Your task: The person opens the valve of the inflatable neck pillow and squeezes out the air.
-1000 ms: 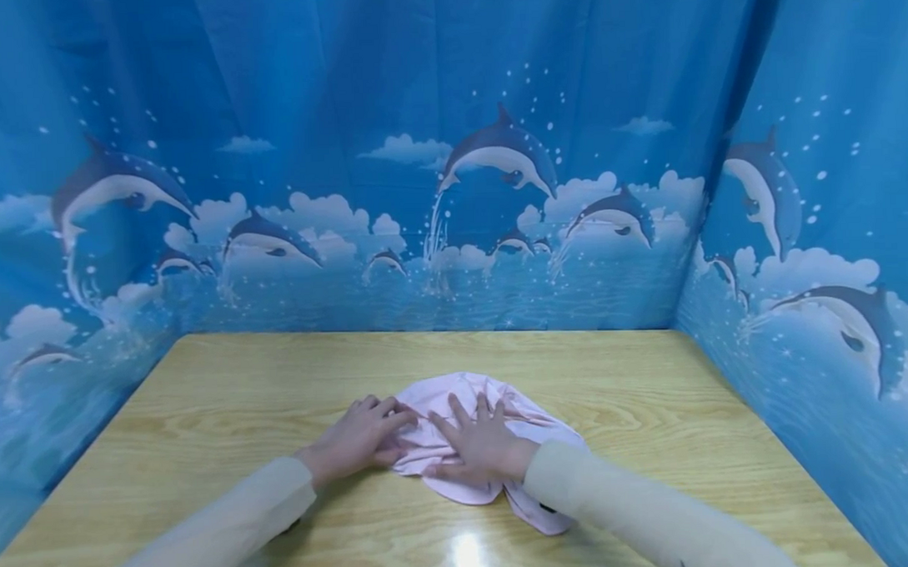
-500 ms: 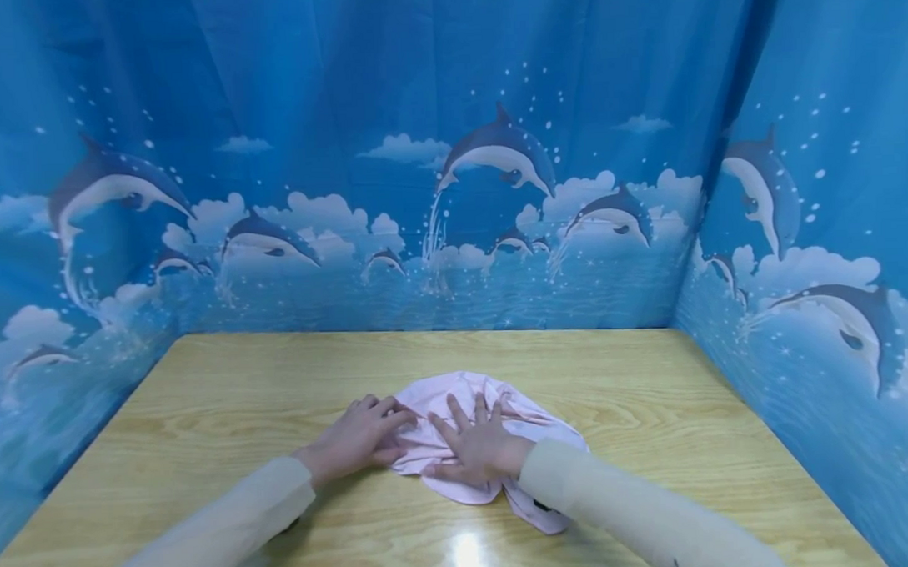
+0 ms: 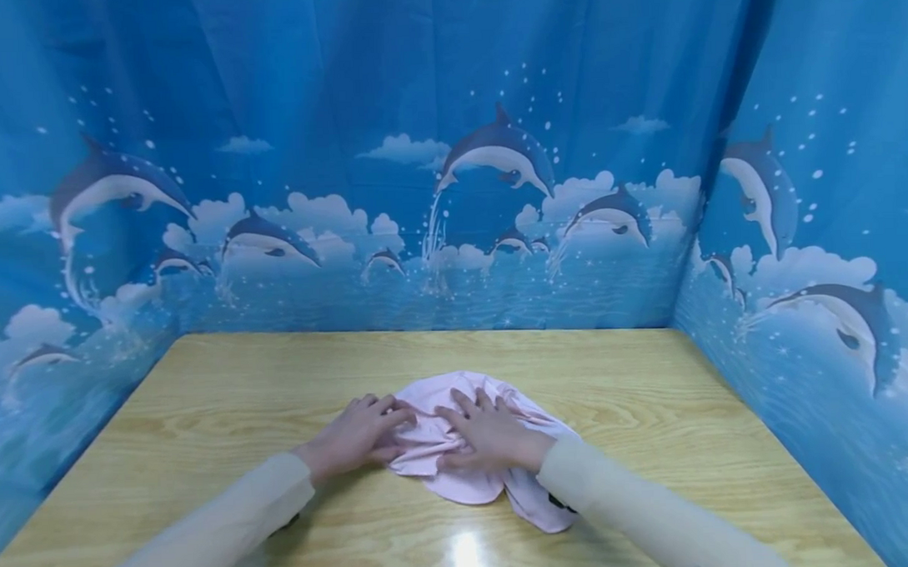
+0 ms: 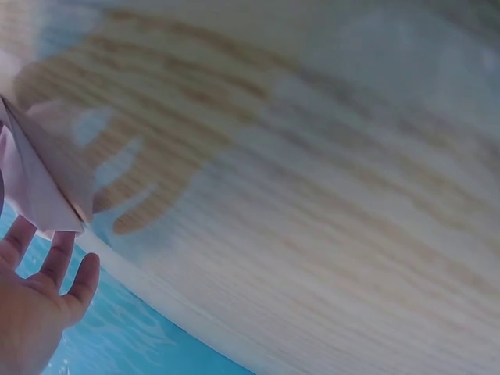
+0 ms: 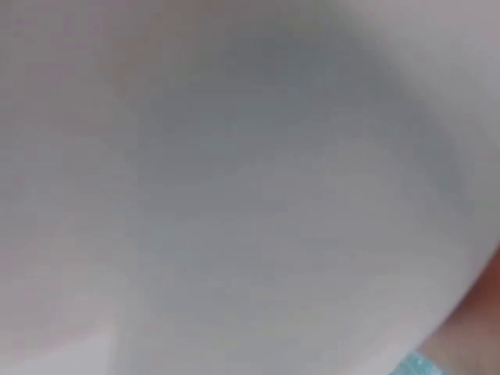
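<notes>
A pale pink, crumpled piece of cloth (image 3: 461, 488) lies on the table in the head view, with folds running through it and a rounded flap at the front. My left hand (image 3: 358, 437) rests at its left edge, fingers loosely bent. The left wrist view shows spread fingers (image 4: 58, 262) of that hand touching the edge of the cloth (image 4: 58, 172). On top of the cloth lies my right hand (image 3: 493, 436), fingers spread and slightly bent, hiding its middle. Blurred pale fabric fills most of the right wrist view.
The wooden table (image 3: 240, 383) reaches back to a blue curtain (image 3: 344, 154) printed with dolphins, which also runs along the left and right sides. Beige sleeves cover both forearms. Light glares off the table's front.
My right hand has shifted slightly to the right over the cloth, and its fingers are more bent than before. The left hand has stayed almost in place.
</notes>
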`<action>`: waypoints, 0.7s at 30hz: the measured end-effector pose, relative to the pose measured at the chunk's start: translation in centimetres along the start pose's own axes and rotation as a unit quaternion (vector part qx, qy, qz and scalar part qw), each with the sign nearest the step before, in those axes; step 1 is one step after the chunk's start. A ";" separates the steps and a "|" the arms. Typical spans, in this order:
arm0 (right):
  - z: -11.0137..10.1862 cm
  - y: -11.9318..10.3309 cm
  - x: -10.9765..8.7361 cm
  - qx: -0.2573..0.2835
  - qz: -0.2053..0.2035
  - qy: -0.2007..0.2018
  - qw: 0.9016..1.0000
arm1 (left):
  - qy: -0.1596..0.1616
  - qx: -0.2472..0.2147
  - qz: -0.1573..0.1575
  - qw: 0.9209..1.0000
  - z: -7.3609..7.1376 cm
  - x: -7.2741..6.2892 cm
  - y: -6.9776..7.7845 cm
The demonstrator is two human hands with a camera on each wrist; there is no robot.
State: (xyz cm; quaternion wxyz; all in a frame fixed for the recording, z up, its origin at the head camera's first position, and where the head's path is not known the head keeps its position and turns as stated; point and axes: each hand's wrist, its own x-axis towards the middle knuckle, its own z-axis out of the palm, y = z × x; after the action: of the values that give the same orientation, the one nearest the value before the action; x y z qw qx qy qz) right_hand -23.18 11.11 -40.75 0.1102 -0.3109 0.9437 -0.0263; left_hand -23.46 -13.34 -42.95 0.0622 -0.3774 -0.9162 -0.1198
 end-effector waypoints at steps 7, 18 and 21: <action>-0.9 1.4 -1.5 -0.005 -0.031 0.049 0.998 | -0.005 -0.002 0.006 1.000 -0.2 0.1 -0.2; 0.4 3.3 -2.5 0.030 -0.011 0.050 0.998 | -0.006 0.014 0.008 1.000 -0.1 0.1 -0.3; 1.0 3.2 -2.6 0.035 -0.005 0.054 0.998 | -0.005 0.014 0.006 1.000 -0.1 0.1 -0.3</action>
State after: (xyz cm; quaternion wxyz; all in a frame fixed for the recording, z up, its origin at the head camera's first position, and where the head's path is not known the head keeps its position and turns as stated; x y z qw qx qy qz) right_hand -22.81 15.26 -41.58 0.0701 -0.3101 0.9450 -0.0765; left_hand -23.73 -13.49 -42.90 0.0633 -0.3823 -0.9159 -0.1051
